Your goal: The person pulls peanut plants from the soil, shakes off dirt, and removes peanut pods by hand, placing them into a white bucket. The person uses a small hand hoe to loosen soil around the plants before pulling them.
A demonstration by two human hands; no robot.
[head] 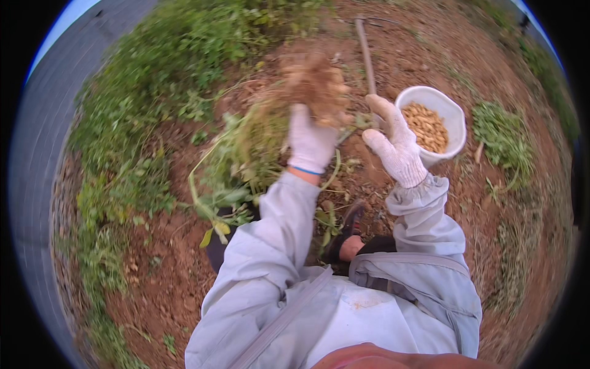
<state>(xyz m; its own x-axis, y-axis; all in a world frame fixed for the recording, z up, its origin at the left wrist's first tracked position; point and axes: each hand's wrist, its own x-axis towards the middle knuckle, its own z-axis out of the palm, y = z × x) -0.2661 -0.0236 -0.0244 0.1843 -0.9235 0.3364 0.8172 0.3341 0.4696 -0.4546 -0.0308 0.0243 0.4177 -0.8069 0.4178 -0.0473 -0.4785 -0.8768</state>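
Observation:
My left hand (312,140), in a white knit glove with a blue cuff edge, grips an uprooted peanut plant by its stems. The plant's root end (315,87), hung with pods and soil, points away from me and is blurred. Its leafy stems (249,147) trail to the left and down towards my legs. My right hand (395,140), gloved the same way, is held up with thumb and fingers apart and nothing in it. Just right of it stands a white bucket (454,124) partly filled with loose peanut pods (426,127).
A long-handled hoe (365,53) lies on the reddish soil beyond my hands. Growing peanut plants (152,92) line the left side, beside a grey paved strip (37,184). Pulled greenery (502,138) lies right of the bucket. My shoe (345,230) is on the ground below.

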